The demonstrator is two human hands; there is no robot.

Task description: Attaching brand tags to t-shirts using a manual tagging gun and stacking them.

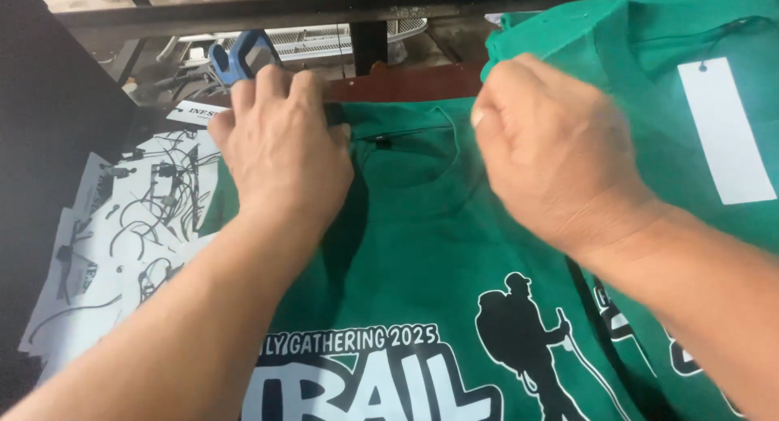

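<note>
Both hands are gripping a green T-shirt (422,226): left hand (280,149) pinching its shoulder, right hand (556,157) closing on the other, apparently straightening it; next likely needs smoothing.

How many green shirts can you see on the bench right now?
2. One green shirt lies flat in the centre, the left hand and right hand gripping its shoulders. A second green shirt, with a white tag, overlaps at right. More may be hidden beneath.
</note>
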